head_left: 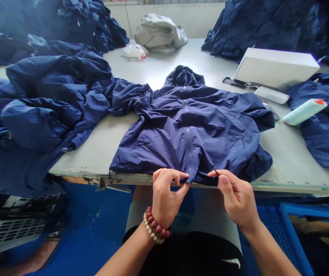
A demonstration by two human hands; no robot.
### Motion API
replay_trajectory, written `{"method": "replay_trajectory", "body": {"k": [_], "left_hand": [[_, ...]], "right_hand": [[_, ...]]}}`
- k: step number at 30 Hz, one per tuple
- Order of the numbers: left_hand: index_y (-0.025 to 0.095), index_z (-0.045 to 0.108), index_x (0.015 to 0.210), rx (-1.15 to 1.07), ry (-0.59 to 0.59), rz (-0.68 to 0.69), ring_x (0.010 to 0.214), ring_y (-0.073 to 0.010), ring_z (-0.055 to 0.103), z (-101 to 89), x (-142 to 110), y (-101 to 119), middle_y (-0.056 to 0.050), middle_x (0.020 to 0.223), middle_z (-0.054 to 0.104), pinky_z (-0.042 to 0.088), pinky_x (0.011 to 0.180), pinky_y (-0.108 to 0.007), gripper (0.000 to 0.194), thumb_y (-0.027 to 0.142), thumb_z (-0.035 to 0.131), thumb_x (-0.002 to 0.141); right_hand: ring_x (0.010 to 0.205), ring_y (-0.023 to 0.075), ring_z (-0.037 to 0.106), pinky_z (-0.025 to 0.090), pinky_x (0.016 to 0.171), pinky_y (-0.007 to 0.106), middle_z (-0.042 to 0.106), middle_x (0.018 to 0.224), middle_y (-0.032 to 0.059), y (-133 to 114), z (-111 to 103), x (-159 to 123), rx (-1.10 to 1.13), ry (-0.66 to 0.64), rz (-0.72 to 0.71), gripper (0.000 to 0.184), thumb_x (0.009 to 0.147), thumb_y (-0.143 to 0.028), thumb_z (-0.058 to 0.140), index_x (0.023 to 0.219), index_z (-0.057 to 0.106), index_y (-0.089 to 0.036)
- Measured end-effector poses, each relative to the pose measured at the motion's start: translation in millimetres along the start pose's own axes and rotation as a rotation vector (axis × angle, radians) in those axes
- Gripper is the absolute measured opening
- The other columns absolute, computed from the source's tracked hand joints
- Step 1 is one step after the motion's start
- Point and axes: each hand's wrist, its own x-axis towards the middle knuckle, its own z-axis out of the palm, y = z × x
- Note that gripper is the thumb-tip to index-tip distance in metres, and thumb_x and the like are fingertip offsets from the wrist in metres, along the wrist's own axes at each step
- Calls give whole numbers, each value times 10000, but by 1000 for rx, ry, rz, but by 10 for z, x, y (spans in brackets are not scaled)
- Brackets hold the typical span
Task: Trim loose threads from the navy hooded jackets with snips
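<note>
Nearest, the left hand [164, 195], a beaded bracelet [153, 226] on its wrist, pinches the hem of a navy jacket [190, 130] between thumb and fingers, just left of the zip [189, 149]. Right of the zip, the right hand [237, 197] pinches a thin dark cord [216, 173] at the hem. The jacket lies on a table [285, 161], hood away. Beyond it sits a white box [276, 67]; right of it, a roller [305, 112] lies on a navy garment [322, 126]; left, navy garments [37, 111] heap

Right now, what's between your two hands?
The lower end of the zipper on the navy hooded jacket lies between the left hand and the right hand, as the head view shows.
</note>
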Motion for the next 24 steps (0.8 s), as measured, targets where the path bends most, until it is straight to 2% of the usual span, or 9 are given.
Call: {"method": "replay_trajectory", "body": {"k": [3, 5, 9, 12, 14, 16, 18, 21, 24], "left_hand": [[241, 563, 817, 14, -9, 37, 840, -175, 721, 3, 0, -6, 45, 939, 827, 437, 951, -411, 304, 57, 801, 860], [257, 670, 936, 35, -27, 61, 856, -184, 726, -1, 7, -11, 37, 950, 823, 440, 958, -416, 234, 76, 809, 884], [279, 718, 1189, 82, -121, 103, 968, -215, 750, -111, 28, -20, -1, 1064, 826, 481, 992, -422, 317, 153, 833, 922], [277, 710, 1270, 159, -230, 173, 1176, -242, 730, -357, 64, -67, -46, 1264, 793, 525, 1064, -426, 346, 189, 811, 951], [277, 699, 1327, 262, -272, 225, 1303, -264, 681, -592, 112, -151, -70, 1373, 751, 521, 1137, -446, 373, 224, 792, 970], [275, 682, 1385, 407, -273, 254, 1386, -307, 633, -847, 182, -282, -91, 1440, 719, 488, 1201, -502, 439, 287, 805, 964], [266, 650, 1452, 537, -278, 247, 1442, -346, 593, -1084, 261, -436, -116, 1516, 671, 468, 1228, -547, 522, 316, 806, 957], [256, 609, 1515, 620, -316, 259, 1468, -348, 578, -1351, 348, -620, -119, 1566, 636, 482, 1234, -543, 587, 326, 790, 961], [300, 636, 1498, 699, -307, 276, 1471, -368, 572, -1508, 355, -699, -79, 1550, 661, 459, 1238, -599, 549, 341, 777, 969]], "right_hand": [[483, 126, 365, 302, 488, 270, 399, 592, -69, 46, 3, -7, 37, -17, 12, 364, 1124, -450, 505, 1157, 765, -196], [476, 127, 357, 292, 479, 271, 386, 590, -74, 64, 8, -20, 59, -28, 24, 358, 1126, -453, 500, 1158, 746, -196], [496, 133, 455, 369, 501, 267, 495, 639, -48, 84, -62, -70, 8, 7, -33, 349, 1149, -421, 426, 1034, 680, -211], [623, 164, 600, 480, 621, 293, 615, 770, 11, 155, -261, -61, -196, 186, -199, 359, 1155, -389, 381, 955, 628, -223], [798, 221, 685, 539, 763, 353, 669, 881, 62, 263, -446, -1, -310, 243, -346, 346, 1152, -405, 375, 970, 607, -224], [1055, 294, 721, 556, 938, 438, 729, 1079, 128, 420, -631, 82, -387, 179, -435, 324, 1147, -418, 384, 1090, 628, -211], [1232, 321, 702, 544, 1044, 474, 736, 1282, 158, 602, -787, 147, -459, 71, -442, 340, 1145, -404, 399, 1285, 632, -199], [1265, 304, 721, 567, 1055, 447, 724, 1415, 137, 826, -947, 161, -530, -7, -409, 383, 1138, -375, 417, 1437, 598, -219], [1232, 312, 750, 592, 1012, 441, 733, 1432, 122, 917, -1038, 84, -559, 14, -359, 394, 1129, -392, 425, 1448, 600, -242]]}}
